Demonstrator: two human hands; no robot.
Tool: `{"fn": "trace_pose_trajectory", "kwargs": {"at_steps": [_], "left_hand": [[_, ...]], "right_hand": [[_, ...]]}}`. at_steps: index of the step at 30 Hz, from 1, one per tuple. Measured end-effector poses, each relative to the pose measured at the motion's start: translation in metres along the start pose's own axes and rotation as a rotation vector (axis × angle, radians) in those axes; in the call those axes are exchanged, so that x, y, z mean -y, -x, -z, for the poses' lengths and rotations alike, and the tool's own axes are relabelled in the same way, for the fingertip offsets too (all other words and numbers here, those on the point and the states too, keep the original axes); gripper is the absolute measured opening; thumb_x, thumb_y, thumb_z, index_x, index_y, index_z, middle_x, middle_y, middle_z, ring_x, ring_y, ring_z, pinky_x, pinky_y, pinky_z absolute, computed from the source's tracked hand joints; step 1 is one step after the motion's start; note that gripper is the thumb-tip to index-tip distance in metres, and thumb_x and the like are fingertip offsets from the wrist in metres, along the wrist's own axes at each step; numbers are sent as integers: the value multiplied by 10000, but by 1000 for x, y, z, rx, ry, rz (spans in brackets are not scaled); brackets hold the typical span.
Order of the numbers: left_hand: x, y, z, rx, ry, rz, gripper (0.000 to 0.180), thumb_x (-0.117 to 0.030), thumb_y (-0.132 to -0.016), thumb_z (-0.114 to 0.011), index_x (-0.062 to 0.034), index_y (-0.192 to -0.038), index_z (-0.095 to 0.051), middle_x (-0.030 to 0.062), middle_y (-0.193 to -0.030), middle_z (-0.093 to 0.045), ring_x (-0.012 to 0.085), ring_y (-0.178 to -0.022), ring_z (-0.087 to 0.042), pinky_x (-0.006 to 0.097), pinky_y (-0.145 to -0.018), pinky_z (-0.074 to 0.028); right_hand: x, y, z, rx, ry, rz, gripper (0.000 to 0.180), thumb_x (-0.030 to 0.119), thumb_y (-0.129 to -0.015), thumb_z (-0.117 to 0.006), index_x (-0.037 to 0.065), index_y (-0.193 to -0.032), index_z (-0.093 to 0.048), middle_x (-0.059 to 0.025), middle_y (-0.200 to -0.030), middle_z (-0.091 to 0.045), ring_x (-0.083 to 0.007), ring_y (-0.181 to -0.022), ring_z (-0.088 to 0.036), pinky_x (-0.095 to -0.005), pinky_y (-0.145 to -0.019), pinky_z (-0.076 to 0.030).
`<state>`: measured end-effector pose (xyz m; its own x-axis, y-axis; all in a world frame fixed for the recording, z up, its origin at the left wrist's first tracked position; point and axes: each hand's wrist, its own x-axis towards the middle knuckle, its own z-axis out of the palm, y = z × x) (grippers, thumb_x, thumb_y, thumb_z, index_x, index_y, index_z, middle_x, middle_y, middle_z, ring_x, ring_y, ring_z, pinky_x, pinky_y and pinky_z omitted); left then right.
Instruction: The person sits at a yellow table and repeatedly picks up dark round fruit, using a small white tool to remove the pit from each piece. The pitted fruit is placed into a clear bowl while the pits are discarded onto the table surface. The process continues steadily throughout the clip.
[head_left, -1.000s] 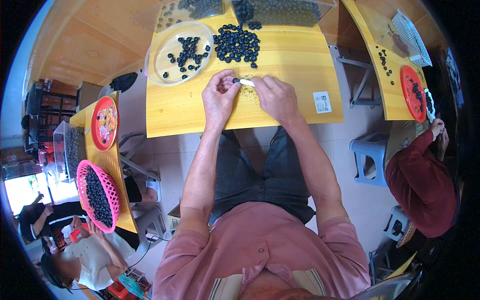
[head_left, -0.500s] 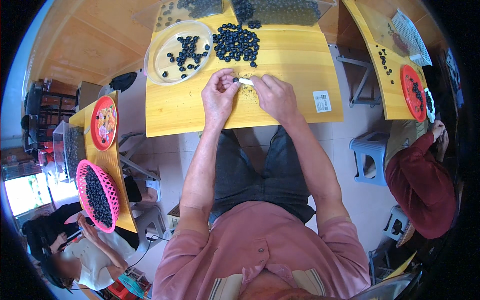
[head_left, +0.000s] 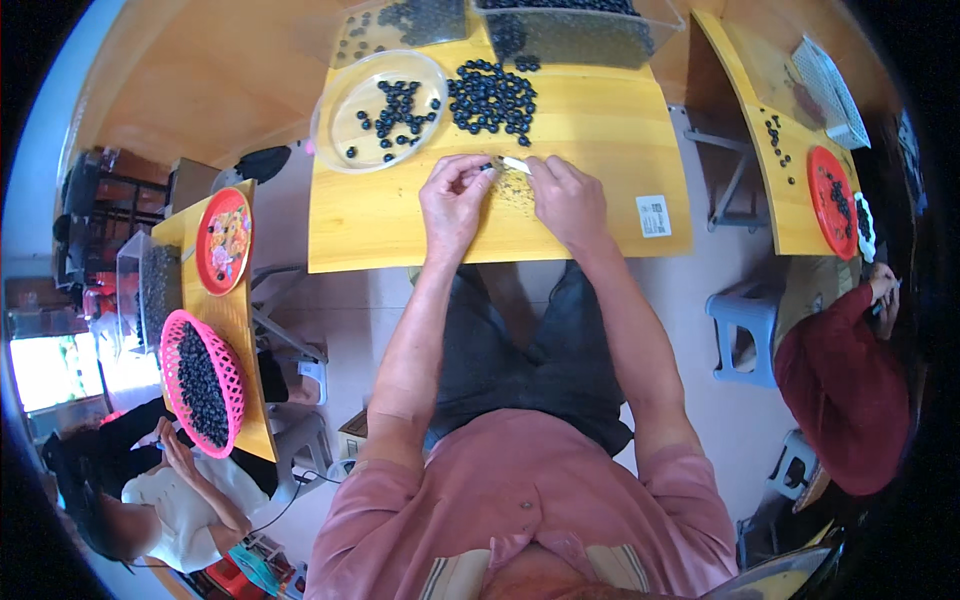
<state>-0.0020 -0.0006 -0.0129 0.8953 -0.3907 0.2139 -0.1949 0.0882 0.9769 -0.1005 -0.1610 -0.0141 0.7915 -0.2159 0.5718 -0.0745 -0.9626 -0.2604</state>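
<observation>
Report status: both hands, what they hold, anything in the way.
Left hand pinching dark round piece. Right hand gripping slim white tool, tip close to the piece. Dark crumbs on yellow table; nothing seen blocking.

Your tabletop (head_left: 600,130) shows yellow wood grain with a smooth, faintly shiny finish. The dark beads (head_left: 492,95) look hard and glossy; the round tray (head_left: 340,110) is clear, smooth plastic. Your tool's white handle (head_left: 516,165) appears smooth. The label (head_left: 653,216) looks like paper. Your shirt (head_left: 510,470) and trousers (head_left: 580,340) are matt cloth.
</observation>
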Motion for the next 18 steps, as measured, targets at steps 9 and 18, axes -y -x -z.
{"fn": "trace_pose_trajectory", "kwargs": {"at_steps": [9,18], "left_hand": [[-13,-9,21,-101,-299,-255,141,26,-908,-793,3,-1047,-787,76,-1030,-718,154,-895,-695,283,-815,-571],[-61,-77,92,-174,-1080,-621,215,20,-886,-781,-43,-1092,-779,124,-950,-712,330,-939,-701,427,-889,-574]], "right_hand": [[-2,0,1,-34,-20,-5,180,73,-864,-708,74,-1040,-741,-79,-846,-669,-258,-811,-745,-409,-679,-622],[0,-3,6,-128,-44,-96,195,86,-922,-711,58,-1110,-755,-94,-861,-678,-285,-794,-743,-434,-668,-609]]}}
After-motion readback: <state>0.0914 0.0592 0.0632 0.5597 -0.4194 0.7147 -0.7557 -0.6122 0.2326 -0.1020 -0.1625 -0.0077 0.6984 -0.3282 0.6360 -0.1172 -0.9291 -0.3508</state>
